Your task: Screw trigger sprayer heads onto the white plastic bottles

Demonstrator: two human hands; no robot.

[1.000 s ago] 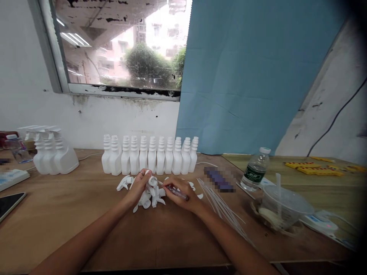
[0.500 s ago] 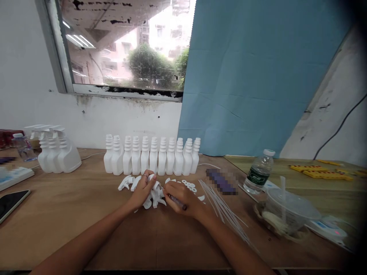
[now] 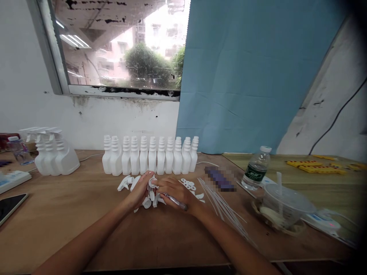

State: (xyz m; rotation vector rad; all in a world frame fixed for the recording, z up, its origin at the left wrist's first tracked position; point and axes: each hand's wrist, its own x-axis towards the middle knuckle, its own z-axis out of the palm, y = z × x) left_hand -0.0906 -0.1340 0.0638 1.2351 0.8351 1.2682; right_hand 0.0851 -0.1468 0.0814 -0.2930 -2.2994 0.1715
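Both hands meet at centre frame over a small heap of white trigger spray heads (image 3: 149,196) on the wooden table (image 3: 71,214).

Left hand (image 3: 141,190): fingers curled around one spray head (image 3: 152,182) at the top of the heap, holding it up off the pile.

Right hand (image 3: 173,191): closed around a thin pen-like tool (image 3: 177,201) that lies across the palm side, with the fingertips reaching to the same spray head. The two hands touch or nearly touch; which cannot be told.

Progress, judged from the layout:
- Row of white bottles (image 3: 150,156) stands upright behind the hands, mid frame, all with bare threaded necks, none capped.
- At the left edge, a small cluster of finished bottles (image 3: 53,152) already carries spray heads. Few against the uncapped row.
- Loose spray heads lie in the heap and just left of it (image 3: 125,183).
- Small white rings (image 3: 189,186) are scattered just right of the hands.
- A fan of thin white dip tubes (image 3: 223,210) lies to the right, running toward the lower right.

Reading: early stage, most bottles and heads unassembled.

Other items: water bottle (image 3: 256,169) and lidded plastic cup (image 3: 283,208) at right; phone (image 3: 11,204) at lower left.
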